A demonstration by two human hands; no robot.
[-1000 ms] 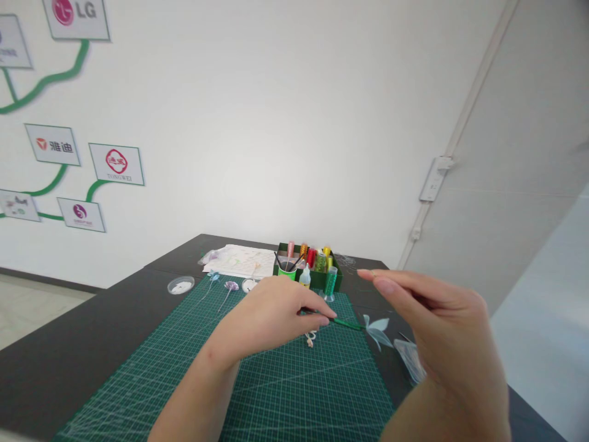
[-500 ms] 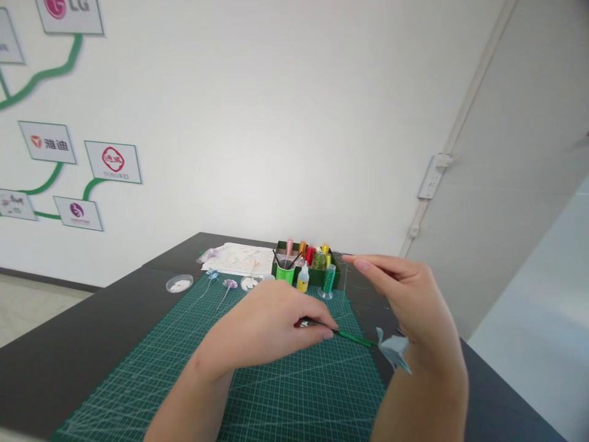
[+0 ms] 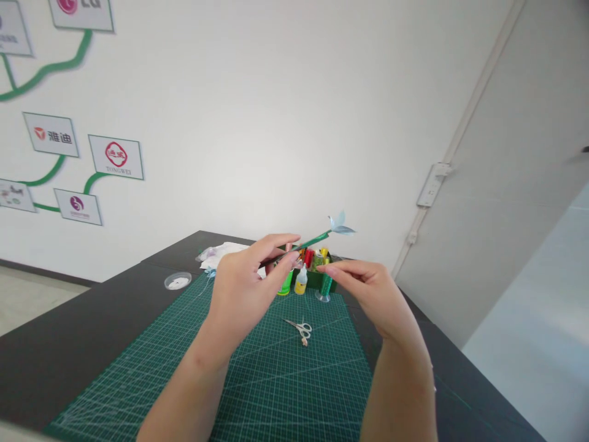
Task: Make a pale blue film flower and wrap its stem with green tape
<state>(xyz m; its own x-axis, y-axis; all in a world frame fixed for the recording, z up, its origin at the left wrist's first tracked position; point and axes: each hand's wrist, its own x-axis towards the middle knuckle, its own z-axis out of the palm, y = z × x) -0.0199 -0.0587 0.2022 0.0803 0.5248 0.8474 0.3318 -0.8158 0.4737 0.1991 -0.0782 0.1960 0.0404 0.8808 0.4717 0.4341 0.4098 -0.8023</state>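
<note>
My left hand [image 3: 248, 276] pinches a flower stem [image 3: 317, 239] between thumb and fingers. The stem is a thin dark rod wrapped in green toward its upper end, tilted up to the right. Pale blue pointed petals [image 3: 341, 226] top it, above my right hand. My right hand [image 3: 368, 285] is closed, thumb against fingertips, a little below and right of the stem; anything between them is too fine to make out. Small scissors [image 3: 301, 328] with white handles lie on the green cutting mat [image 3: 294, 393] below both hands.
A dark green box [image 3: 314, 280] of coloured thread spools stands at the back. Before it are a small glue bottle [image 3: 300, 280], a bright green cup [image 3: 285, 285] and a teal spool [image 3: 326, 287]. A clear dish [image 3: 178, 280] sits left on the black table [image 3: 138, 307].
My left hand has turned and lifted the flower, which now points up instead of down to the right. My right hand has shifted left and slightly lower. The scissors have come into full view.
</note>
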